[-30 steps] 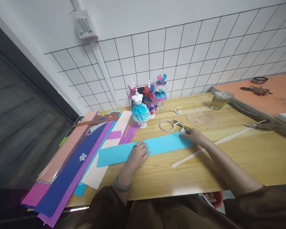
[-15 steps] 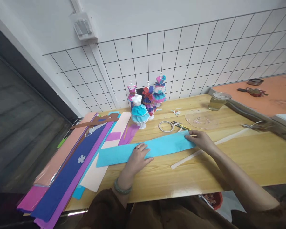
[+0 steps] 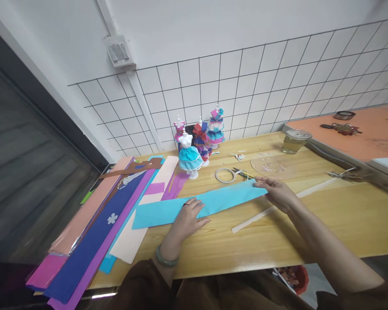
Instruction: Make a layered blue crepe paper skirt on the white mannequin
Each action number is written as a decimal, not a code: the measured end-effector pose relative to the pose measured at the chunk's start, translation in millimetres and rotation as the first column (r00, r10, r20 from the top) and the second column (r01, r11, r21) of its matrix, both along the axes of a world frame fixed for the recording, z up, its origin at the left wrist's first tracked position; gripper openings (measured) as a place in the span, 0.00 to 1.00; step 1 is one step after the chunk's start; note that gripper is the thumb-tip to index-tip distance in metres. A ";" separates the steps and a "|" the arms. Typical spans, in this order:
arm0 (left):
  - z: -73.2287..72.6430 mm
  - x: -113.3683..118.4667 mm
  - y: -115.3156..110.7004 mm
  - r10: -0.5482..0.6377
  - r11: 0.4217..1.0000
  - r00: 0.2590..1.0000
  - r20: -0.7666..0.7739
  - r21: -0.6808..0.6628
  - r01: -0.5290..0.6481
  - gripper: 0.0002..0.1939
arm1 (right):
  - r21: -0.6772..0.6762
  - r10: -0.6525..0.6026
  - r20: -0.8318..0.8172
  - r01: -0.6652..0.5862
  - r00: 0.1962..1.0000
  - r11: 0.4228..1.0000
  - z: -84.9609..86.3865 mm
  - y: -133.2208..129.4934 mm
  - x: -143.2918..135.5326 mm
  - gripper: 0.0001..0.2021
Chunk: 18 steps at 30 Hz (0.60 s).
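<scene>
A long folded strip of turquoise crepe paper lies across the table in front of me. My left hand rests on its middle with the fingers spread, pressing it down. At the strip's right end, my right hand pinches the edge between thumb and fingers, slightly off the table. Just behind the strip are a roll of narrow white tape and scissors, whose handles are partly hidden by the paper. Beyond stands a small white dress form in a turquoise skirt.
Coloured crepe paper sheets are piled at left. Several more dressed mini forms stand by the wall grid. To the right are a clear plate of beads, a lidded cup and a pale narrow strip. A red bin sits below the edge.
The strip's right end and my right hand have shifted slightly right. My left hand stays on the strip. The whole view has tilted a little, moving the scene slightly lower.
</scene>
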<state>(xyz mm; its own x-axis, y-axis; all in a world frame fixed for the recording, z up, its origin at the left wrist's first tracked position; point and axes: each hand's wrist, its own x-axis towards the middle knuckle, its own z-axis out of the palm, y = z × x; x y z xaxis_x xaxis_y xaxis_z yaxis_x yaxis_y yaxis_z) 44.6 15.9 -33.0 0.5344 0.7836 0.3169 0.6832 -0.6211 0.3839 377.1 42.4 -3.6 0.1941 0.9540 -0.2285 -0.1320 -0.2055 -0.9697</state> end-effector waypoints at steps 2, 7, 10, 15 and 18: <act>0.8 0.6 -0.1 0.002 1.000 1.000 -0.004 -0.004 -0.002 0.22 | -0.018 -0.001 -0.094 -0.001 0.996 1.000 1.0 -0.5 -0.6 0.14; 2.6 -1.2 2.6 0.057 0.998 0.998 0.032 -0.033 -0.056 0.24 | -0.002 -0.010 -0.208 0.010 0.978 1.000 1.5 -3.0 -1.5 0.13; 6.1 -6.7 5.3 0.129 0.990 0.991 0.046 -0.068 -0.126 0.21 | 0.014 -0.017 -0.224 0.021 0.974 1.000 1.7 -5.8 -0.9 0.13; 26.6 -20.5 5.2 0.151 0.983 0.988 0.014 -0.108 -0.148 0.15 | 0.040 -0.035 -0.147 0.041 0.989 0.998 6.9 -14.2 -2.0 0.22; 50.1 -27.9 0.3 0.167 0.972 0.986 -0.029 -0.163 -0.169 0.15 | 0.050 -0.006 -0.131 0.013 0.991 0.999 11.8 -19.4 -6.0 0.25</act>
<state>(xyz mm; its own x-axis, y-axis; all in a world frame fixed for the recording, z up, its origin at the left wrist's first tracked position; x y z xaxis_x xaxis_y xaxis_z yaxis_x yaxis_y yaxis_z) 16.7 16.2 17.1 0.3945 0.9031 0.1696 0.7788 -0.4266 0.4600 371.1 23.0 8.2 0.1749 0.9633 -0.2038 -0.2598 -0.1545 -0.9532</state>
